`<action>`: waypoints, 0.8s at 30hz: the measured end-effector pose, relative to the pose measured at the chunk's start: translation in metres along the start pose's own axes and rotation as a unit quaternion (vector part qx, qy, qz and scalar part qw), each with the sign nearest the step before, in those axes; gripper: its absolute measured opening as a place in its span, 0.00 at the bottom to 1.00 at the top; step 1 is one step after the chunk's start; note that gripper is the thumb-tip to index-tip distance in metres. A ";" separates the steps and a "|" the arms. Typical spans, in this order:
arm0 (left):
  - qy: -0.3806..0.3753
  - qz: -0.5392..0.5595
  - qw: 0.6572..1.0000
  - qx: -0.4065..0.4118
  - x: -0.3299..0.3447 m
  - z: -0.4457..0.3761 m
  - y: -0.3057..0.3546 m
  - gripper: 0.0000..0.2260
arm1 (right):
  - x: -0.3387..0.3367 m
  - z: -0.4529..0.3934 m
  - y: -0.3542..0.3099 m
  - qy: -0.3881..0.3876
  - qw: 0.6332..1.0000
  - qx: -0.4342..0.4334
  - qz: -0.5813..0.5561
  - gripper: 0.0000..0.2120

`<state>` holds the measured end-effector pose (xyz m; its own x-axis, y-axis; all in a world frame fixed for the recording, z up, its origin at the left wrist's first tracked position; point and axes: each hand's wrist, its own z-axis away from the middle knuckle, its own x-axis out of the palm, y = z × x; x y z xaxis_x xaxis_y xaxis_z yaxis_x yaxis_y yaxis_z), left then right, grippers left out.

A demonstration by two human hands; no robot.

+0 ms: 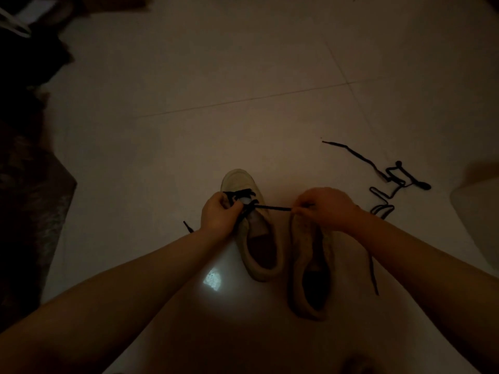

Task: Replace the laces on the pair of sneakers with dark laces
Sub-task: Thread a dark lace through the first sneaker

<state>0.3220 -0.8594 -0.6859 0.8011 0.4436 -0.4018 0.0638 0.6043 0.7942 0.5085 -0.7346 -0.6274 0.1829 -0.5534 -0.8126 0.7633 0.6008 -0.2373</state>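
Observation:
Two pale sneakers stand side by side on the floor in dim light. The left sneaker [252, 211] has a dark lace [272, 207] threaded across its front eyelets. My left hand [218, 213] grips the left sneaker's upper at the eyelets. My right hand [326, 209] pinches the lace's free end and holds it taut to the right, above the right sneaker [307, 265]. The right sneaker shows no lace in its eyelets; its front is hidden by my right hand. Another loose lace end [188, 227] pokes out left of my left wrist.
A second dark lace [391, 182] lies tangled on the pale tiled floor to the right. Another dark strand [374, 271] trails beside the right sneaker. Dark fabric or furniture [29, 171] fills the left edge. A pale object [483, 209] sits at the right edge.

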 end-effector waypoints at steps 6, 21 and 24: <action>-0.009 -0.019 1.000 0.002 0.002 -0.001 -0.001 0.13 | 0.004 -0.013 -0.025 0.042 0.891 0.017 -0.451 0.12; -0.010 -0.062 0.997 0.039 -0.005 0.000 0.003 0.10 | 0.002 -0.006 -0.035 -0.034 0.990 -0.005 -0.134 0.20; -0.007 -0.066 0.997 0.036 -0.004 0.000 0.005 0.11 | 0.000 -0.009 -0.040 -0.021 0.999 -0.026 -0.022 0.15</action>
<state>0.3192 -0.8584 -0.6801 0.7908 0.3542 -0.4992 0.2118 0.6068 0.7661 0.4722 -0.7536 -0.6221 0.1768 -0.6035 -0.7775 0.7385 0.6035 -0.3005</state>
